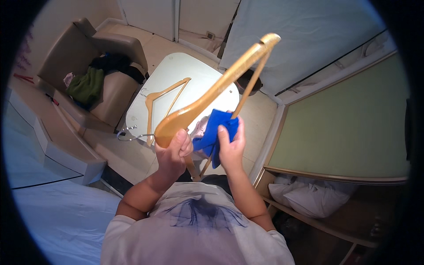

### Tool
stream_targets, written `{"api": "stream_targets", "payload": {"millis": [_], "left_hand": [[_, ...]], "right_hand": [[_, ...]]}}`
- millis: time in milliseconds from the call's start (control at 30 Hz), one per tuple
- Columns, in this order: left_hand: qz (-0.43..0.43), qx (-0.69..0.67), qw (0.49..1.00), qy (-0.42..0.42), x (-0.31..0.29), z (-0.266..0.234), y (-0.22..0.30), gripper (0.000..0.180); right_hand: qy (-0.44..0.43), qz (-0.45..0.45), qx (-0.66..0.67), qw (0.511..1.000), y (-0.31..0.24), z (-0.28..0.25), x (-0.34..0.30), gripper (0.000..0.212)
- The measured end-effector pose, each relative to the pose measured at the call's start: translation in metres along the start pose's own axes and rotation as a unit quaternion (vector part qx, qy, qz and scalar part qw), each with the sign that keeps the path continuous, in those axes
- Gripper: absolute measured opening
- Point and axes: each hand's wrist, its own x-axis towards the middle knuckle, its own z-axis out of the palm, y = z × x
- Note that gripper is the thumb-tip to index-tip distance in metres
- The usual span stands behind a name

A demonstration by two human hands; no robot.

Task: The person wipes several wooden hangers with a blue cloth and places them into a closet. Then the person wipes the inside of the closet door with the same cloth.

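A wooden clothes hanger (207, 99) is held up in front of my chest, its metal hook pointing left. My left hand (174, 152) is closed round the middle of the hanger near the hook. My right hand (232, 143) pinches a folded blue cloth (215, 128) against the hanger's lower bar, thumb on top. The cloth lies over that bar. Behind it, a bit of pale pink fabric (201, 128) shows. On the white table beyond lies a second wooden hanger (150, 104).
The white table (176, 66) has rounded corners. At the far left, a beige armchair (117, 90) holds a green garment (86, 86) and dark clothes (112, 62). White plastic bags (316, 196) fill a shelf at the right, below a green panel (340, 128). Blue bedding (66, 216) spreads at the near left.
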Motion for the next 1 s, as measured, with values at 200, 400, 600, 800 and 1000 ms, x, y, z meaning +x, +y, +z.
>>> {"api": "stream_targets", "payload": {"millis": [200, 400, 600, 800, 1000], "left_hand": [[0.06, -0.039, 0.997, 0.007, 0.027, 0.017, 0.023, 0.023], [0.015, -0.055, 0.996, -0.075, 0.036, 0.03, 0.013, 0.022], [-0.056, -0.046, 0.985, -0.158, 0.012, 0.019, -0.035, 0.019], [-0.016, -0.079, 0.985, -0.15, 0.026, 0.026, -0.03, 0.02], [-0.015, -0.063, 0.991, -0.119, 0.036, 0.029, -0.018, 0.021]], "right_hand": [[-0.091, 0.088, 0.0, 0.992, 0.038, -0.004, -0.052, 0.044], [-0.096, 0.105, 0.034, 0.989, 0.043, -0.014, -0.07, 0.044], [-0.081, 0.046, -0.002, 0.996, 0.026, -0.025, -0.056, 0.046], [-0.103, 0.032, -0.036, 0.993, 0.021, -0.038, -0.058, 0.046], [-0.011, 0.099, -0.049, 0.994, 0.027, -0.057, -0.065, 0.038]]}}
